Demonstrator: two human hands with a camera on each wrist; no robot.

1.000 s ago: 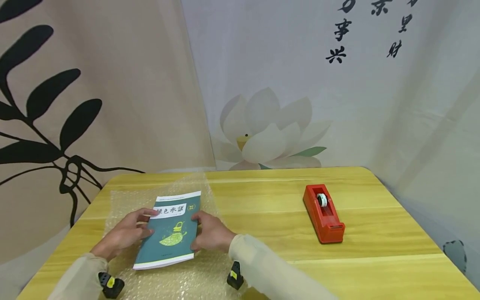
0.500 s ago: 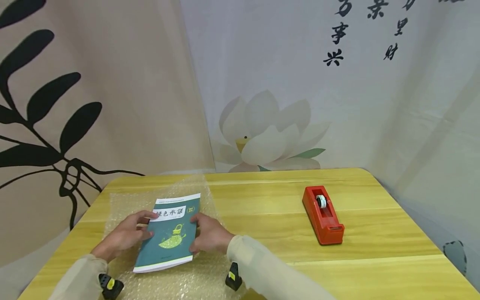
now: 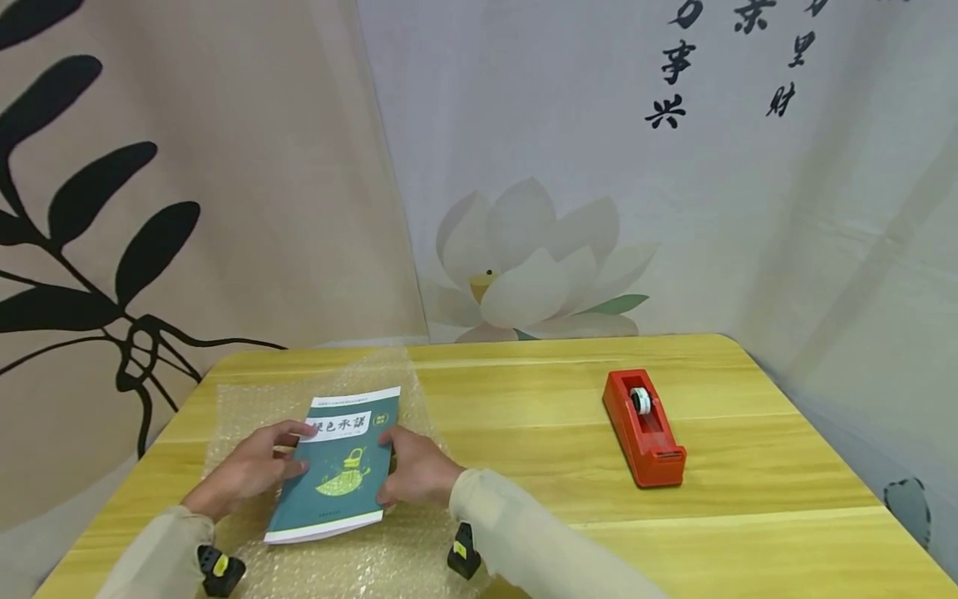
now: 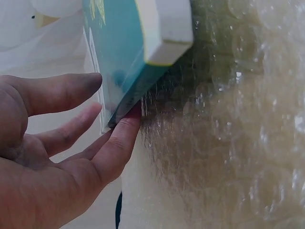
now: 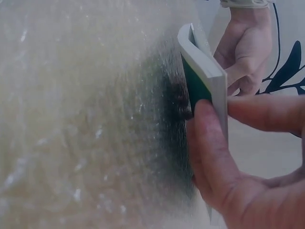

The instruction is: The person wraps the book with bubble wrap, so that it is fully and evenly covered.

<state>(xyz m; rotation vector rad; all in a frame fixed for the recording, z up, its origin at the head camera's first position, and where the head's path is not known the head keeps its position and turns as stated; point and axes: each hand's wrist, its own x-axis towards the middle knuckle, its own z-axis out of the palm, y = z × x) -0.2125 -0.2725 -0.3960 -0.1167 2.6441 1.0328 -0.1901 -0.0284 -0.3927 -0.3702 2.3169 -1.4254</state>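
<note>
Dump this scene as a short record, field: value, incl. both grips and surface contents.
item: teal book, white title box on cover
left grip: left grip holds the book's left side, a finger underneath
right grip: right grip pinches the book's right side
under book: bubble wrap, spread out; whether any book edge touches it is unclear
also out: red tape dispenser, to the right, apart from the wrap, tape roll inside
surface: wood-grain table
background: printed cloth with lotus and characters
</note>
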